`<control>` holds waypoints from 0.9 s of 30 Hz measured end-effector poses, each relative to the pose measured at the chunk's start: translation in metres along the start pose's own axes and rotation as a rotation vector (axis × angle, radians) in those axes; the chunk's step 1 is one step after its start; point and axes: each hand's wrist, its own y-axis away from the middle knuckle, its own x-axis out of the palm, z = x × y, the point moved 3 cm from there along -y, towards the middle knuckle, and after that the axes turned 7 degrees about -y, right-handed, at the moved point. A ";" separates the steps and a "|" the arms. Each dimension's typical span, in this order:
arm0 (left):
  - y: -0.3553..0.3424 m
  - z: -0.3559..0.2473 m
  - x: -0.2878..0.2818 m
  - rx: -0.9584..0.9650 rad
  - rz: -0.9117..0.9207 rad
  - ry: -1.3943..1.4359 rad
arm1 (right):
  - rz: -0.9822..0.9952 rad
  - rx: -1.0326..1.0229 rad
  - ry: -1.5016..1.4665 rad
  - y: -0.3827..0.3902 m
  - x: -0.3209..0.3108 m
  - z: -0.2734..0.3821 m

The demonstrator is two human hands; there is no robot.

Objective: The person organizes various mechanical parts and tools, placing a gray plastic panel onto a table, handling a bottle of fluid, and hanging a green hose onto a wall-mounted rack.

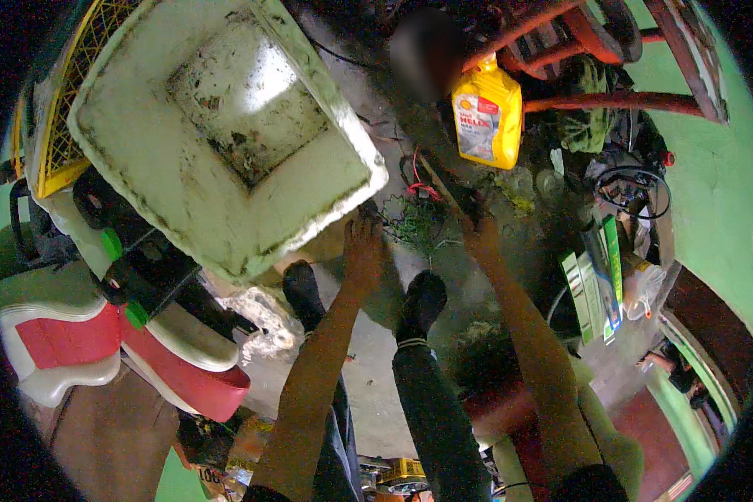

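A large pale square tub (134, 125), its inside stained with dark dirt, fills the upper left. Beside the tub's near right corner is my left hand (364, 255), fingers stretched out over the dim floor. To the right, my right hand (480, 238) has its fingers closed around the near end of a thin stick (440, 182); shadow partly hides the grip. Between my hands lies a tangle of green wire or netting (418, 222), with a red string (420, 186) just beyond. A yellow oil jug (487, 117) stands past my right hand.
Red chair legs (619, 102) rise at the upper right. Flat green-and-white boxes (594, 280) and a coiled black cable (632, 191) lie at right. Red-and-white padded seat parts (176, 360) sit at left, near a yellow crate (75, 100). My feet (425, 301) are close behind my hands.
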 end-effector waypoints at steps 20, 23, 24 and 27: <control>-0.040 -0.047 0.058 -0.227 0.046 0.499 | -0.178 0.136 0.303 0.092 -0.053 -0.069; -0.020 -0.024 0.029 -0.243 0.107 0.760 | -0.066 0.042 0.430 0.087 -0.055 -0.076; -0.016 -0.026 0.016 -0.260 0.114 0.810 | -0.036 0.103 0.306 0.082 -0.058 -0.073; 0.004 -0.022 -0.015 -0.201 0.064 0.867 | -0.130 0.078 0.522 0.069 -0.050 -0.055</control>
